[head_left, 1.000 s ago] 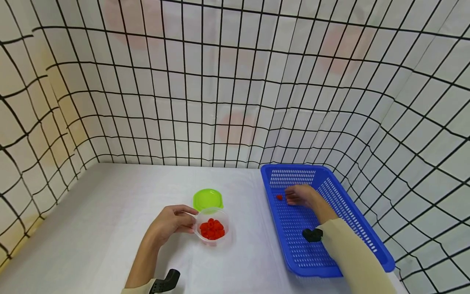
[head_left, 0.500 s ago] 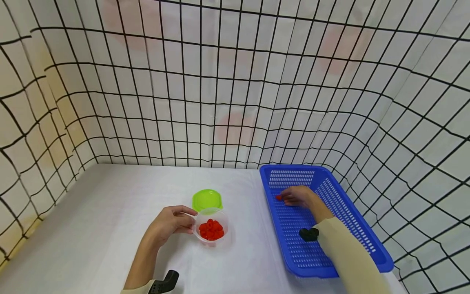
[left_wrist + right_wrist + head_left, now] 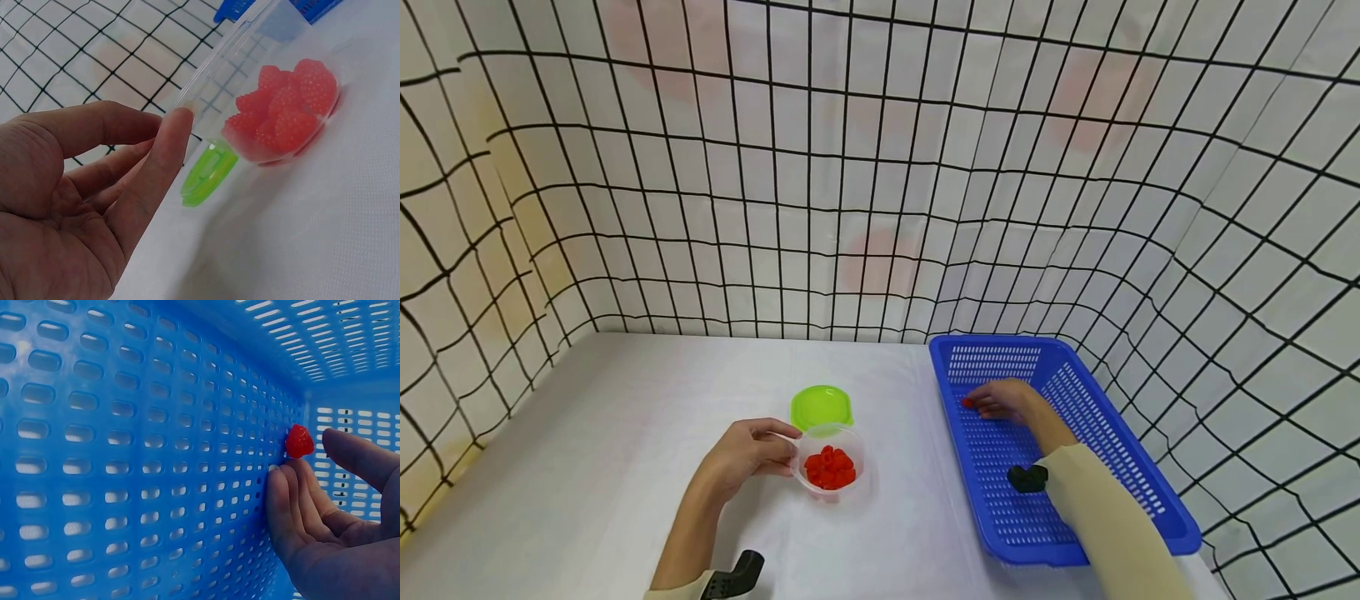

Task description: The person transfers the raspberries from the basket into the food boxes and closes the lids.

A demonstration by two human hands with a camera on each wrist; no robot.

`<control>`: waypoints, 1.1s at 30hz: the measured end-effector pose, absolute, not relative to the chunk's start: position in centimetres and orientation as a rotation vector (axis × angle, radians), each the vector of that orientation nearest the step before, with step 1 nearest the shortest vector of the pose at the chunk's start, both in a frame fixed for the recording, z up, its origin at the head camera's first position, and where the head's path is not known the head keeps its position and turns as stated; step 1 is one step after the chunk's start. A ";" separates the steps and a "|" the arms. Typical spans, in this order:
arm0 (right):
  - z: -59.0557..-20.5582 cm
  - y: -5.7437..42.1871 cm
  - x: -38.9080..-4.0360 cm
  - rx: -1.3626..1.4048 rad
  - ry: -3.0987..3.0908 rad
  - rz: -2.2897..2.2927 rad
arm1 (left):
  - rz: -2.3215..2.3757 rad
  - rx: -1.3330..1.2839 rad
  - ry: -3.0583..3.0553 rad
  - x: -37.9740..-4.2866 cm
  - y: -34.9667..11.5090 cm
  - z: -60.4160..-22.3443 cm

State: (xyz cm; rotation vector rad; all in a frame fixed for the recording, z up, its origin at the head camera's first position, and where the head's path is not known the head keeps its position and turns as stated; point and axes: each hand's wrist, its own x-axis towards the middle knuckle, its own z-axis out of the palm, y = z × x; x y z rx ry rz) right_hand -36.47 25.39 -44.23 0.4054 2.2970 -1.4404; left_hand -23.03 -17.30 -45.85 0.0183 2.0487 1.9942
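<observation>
My left hand pinches the rim of a small clear plastic bowl between thumb and fingers. Several red raspberries lie in the bottom of that bowl. Inside the blue basket, my right hand reaches low toward the far left part. A single raspberry lies right at its fingertips. In the right wrist view a small gap shows between the thumb and this berry, while the other fingers are bent alongside the basket's slotted floor.
A bright green lid lies on the white tablecloth just behind the bowl. Black wire mesh over white sheeting stands at the back and on both sides. The basket's raised walls surround the right hand.
My right hand has moved slightly left, bringing its fingertips to the lone raspberry in the basket. The left hand keeps its hold on the bowl in the same place.
</observation>
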 end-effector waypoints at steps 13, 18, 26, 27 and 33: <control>-44.7 25.5 -36.6 0.344 2.324 -1.386 | 1.991 0.023 2.050 -23.1 -17.3 -45.8; -44.6 25.5 -36.4 0.322 2.313 -1.387 | 1.990 0.016 2.048 -23.0 -17.3 -45.8; -44.4 25.7 -36.4 0.336 2.287 -1.440 | 1.992 0.029 2.043 -22.9 -17.4 -45.7; -44.4 25.7 -36.4 0.351 2.282 -1.454 | 1.991 0.032 2.046 -22.9 -17.4 -45.7; -44.4 26.0 -36.3 0.403 2.268 -1.520 | 1.988 0.034 2.047 -23.0 -17.3 -45.7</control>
